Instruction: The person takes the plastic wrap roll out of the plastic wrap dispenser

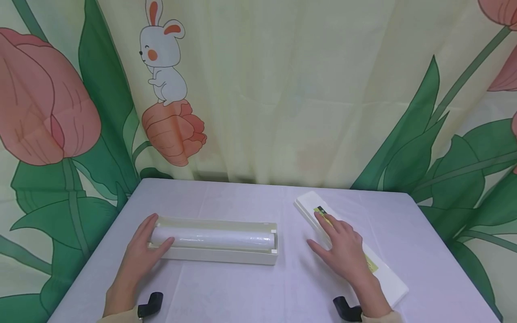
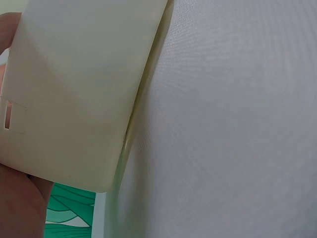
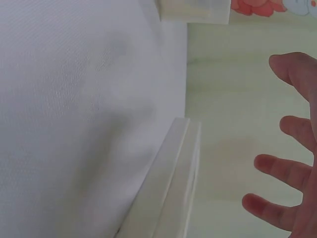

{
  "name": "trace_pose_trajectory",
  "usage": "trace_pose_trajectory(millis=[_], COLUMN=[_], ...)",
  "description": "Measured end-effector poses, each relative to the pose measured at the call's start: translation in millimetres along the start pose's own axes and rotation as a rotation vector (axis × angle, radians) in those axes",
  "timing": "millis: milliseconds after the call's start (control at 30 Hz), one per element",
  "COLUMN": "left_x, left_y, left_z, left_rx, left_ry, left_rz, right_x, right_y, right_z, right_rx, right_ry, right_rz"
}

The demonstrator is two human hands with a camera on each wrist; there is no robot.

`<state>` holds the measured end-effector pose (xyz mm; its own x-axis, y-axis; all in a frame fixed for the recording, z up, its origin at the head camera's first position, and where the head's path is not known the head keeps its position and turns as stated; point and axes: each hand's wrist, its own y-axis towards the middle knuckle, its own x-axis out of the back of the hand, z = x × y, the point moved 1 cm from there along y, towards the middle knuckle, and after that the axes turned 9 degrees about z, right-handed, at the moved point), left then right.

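Observation:
A long white box (image 1: 226, 256) lies across the table with its top open. Inside it sits a roll of clear plastic film (image 1: 218, 238). My left hand (image 1: 139, 258) holds the box's left end, thumb at the front side and fingers at the back; the left wrist view shows that end wall (image 2: 74, 99) between them. To the right, a long white lid (image 1: 389, 280) with a green and yellow label lies slantwise. Over this lid my right hand (image 1: 343, 249) hovers with fingers spread, apart from it in the right wrist view.
A white cloth covers the table (image 1: 226, 296). Behind it hangs a curtain (image 1: 303, 112) printed with tulips and a rabbit. Black camera mounts (image 1: 150, 305) sit at both wrists.

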<state>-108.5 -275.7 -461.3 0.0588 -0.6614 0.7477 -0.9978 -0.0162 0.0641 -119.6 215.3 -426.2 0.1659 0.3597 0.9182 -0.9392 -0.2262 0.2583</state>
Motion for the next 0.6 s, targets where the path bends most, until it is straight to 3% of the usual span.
trace_pose_trajectory(millis=[600], left_x=[-1.4], left_y=[1.2], left_z=[1.2], left_rx=[-0.004], left_ry=[0.011], left_rz=[-0.016], right_x=[-6.5], right_y=[15.3], right_z=[17.6], right_rx=[0.087], right_ry=[0.025], right_rz=[-0.027])
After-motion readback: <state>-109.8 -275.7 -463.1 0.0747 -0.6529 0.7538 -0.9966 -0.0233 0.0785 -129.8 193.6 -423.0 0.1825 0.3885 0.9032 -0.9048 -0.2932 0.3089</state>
